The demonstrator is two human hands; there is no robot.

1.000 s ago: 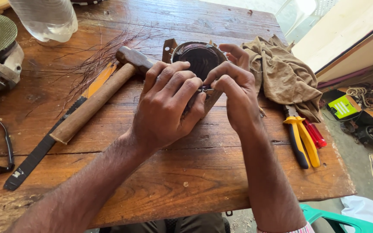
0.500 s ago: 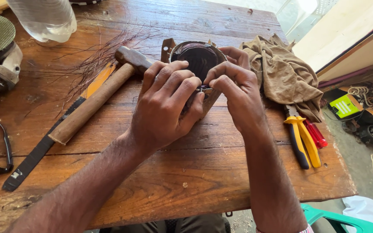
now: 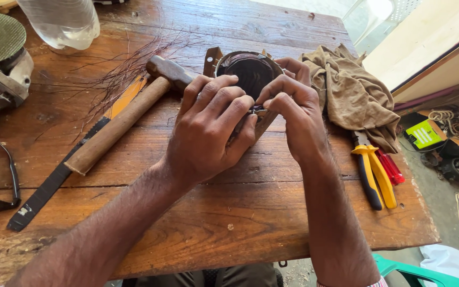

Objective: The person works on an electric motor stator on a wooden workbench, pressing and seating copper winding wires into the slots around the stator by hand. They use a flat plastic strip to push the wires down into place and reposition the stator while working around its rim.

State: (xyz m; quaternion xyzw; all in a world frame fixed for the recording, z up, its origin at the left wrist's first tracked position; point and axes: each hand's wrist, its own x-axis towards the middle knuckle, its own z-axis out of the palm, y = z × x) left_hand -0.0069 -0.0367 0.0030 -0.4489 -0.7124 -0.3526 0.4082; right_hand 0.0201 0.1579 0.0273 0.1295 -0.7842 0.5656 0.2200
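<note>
Left hand [image 3: 211, 127] and right hand [image 3: 293, 109] grip a round coil [image 3: 249, 72].

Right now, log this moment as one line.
left hand: gripping round coil part | right hand: pinching its near edge | hammer: left, on table | pliers: right

Both forearms reach in from the near edge and converge toward the middle. The left hand [image 3: 211, 130] lies palm down, its fingers [image 3: 224, 101] curled and bunched, tips pointing right to meet the other hand. The right hand [image 3: 293, 114] arches just beside it, knuckles up, fingers bent tight, and the fingertips of both pinch together where the hands touch.
</note>
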